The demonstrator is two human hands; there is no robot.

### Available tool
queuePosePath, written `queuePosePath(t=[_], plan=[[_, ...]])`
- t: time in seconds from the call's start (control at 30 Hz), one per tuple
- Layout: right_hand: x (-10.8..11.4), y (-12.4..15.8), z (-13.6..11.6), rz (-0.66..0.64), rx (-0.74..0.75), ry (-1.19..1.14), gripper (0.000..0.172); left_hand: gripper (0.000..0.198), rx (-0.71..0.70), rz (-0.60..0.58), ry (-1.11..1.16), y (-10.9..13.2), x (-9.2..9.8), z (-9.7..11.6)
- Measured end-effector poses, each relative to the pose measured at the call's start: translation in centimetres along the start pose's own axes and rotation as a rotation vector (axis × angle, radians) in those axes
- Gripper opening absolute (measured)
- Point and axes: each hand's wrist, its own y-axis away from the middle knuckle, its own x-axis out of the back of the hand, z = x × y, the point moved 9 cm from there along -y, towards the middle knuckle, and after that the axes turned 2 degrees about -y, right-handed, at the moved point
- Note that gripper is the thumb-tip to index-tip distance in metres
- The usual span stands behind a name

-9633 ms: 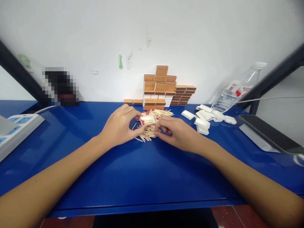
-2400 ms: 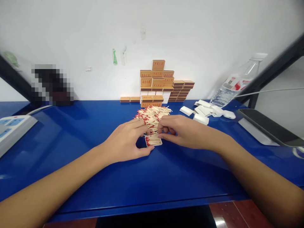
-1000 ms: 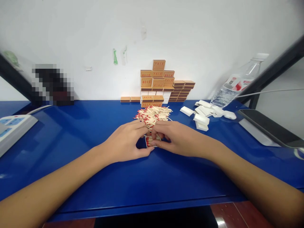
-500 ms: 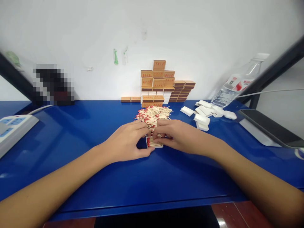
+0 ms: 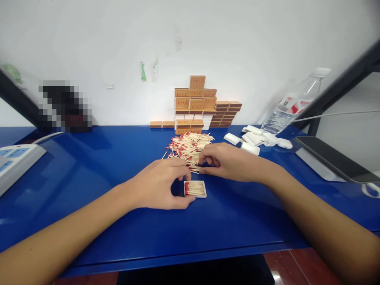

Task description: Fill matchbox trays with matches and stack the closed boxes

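Observation:
A small white matchbox tray (image 5: 205, 189) lies on the blue table, filled with a layer of red-tipped matches (image 5: 194, 188). My left hand (image 5: 166, 184) is closed around the tray's left end, thumb at the near side and fingers at the far side. Behind the tray is a loose pile of matches (image 5: 190, 144) with red heads. At the pile's near right edge, my right hand (image 5: 221, 160) has its fingers curled and its thumb against match ends. How many matches are between those fingertips is hidden.
Stacked matchboxes (image 5: 196, 103) stand against the wall behind the pile. White trays (image 5: 251, 138) lie in a heap to the right, near a tilted water bottle (image 5: 282, 109) and a phone (image 5: 335, 158). A power strip (image 5: 20, 162) sits at the left edge.
My right hand has left the tray and moved up to the match pile. The tray, with my left hand on it, has come slightly nearer, and its matches are uncovered.

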Motion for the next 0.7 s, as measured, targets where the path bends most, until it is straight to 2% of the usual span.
queuePosePath(t=[0.17,0.37,0.57,0.7], plan=[[-0.8,-0.3,-0.1,-0.029,-0.018,-0.053,0.014,0.038,0.037,0.034,-0.035,-0.1,0.5,-0.8],[-1.3,0.0,0.4,-0.074,-0.060,-0.058,0.019,0.018,0.146,0.170,-0.215,-0.2,2.3,-3.1],[-1.4,0.1,0.2,-0.095,-0.055,-0.053,0.017,0.011,0.103,0.133,-0.235,-0.3,2.1,-3.1],[-1.7,0.2,0.1,-0.107,-0.038,-0.064,0.024,0.012,0.080,0.127,-0.240,-0.2,1.9,-2.7]])
